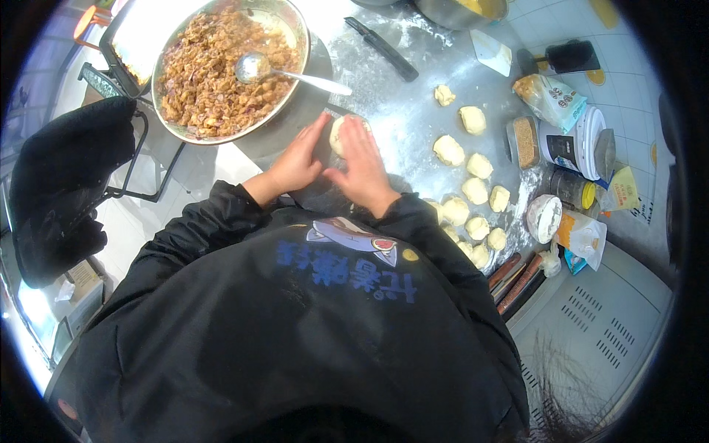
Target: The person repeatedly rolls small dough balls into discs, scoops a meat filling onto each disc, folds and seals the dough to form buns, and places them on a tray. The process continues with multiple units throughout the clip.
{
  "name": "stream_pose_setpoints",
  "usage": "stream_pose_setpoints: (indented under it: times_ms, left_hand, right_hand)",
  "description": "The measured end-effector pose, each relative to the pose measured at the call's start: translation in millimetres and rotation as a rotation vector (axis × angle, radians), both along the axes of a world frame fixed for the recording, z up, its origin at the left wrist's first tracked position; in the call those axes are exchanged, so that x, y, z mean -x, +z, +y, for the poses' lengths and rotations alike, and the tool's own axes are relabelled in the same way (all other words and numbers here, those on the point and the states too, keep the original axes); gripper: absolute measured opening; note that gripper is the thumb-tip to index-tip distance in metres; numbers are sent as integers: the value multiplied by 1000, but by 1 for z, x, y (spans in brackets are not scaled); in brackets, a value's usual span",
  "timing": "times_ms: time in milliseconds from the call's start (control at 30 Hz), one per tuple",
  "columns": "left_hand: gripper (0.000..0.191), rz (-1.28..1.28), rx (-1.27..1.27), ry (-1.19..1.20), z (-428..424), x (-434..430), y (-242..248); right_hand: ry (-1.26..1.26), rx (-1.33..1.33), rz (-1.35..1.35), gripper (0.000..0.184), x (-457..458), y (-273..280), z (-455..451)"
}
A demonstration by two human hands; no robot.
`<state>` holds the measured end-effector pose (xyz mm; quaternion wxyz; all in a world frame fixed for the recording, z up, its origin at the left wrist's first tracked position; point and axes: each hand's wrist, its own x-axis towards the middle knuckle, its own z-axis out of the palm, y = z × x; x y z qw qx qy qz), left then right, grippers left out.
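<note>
A pale, rounded piece of dough (335, 138) rests on the floured metal work surface (382, 105) in front of me. My right hand (361, 163) lies flat over its right side, fingers stretched out and covering much of it. Just left of the dough, my left hand (299, 158) is held on edge, its fingers straight and its palm turned inward. A small gap shows between that hand and the dough. To the right, several dough pieces (456, 210) lie scattered on the flour, some partly behind my right sleeve.
A large bowl (306, 47) of chopped filling (221, 72) stands at upper left, with a metal spoon (318, 83) in it. A black-handled tool (382, 50) and white scraper (492, 52) lie farther back. Tubs (576, 141), bags and rolling pins (519, 282) line the right.
</note>
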<state>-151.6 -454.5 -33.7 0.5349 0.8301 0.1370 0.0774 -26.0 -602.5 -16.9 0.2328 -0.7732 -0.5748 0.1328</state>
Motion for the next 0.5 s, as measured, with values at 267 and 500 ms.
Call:
stream_pose_setpoints:
  times_ms: [267, 500]
  left_hand:
    - [82, -38, 28, 40, -18, 0, -5]
    - [71, -59, 341, 26, 5, -35, -19]
  right_hand:
    - [-82, -121, 32, 94, -20, -8, -10]
    - [-262, 7, 133, 113, -13, -14, -16]
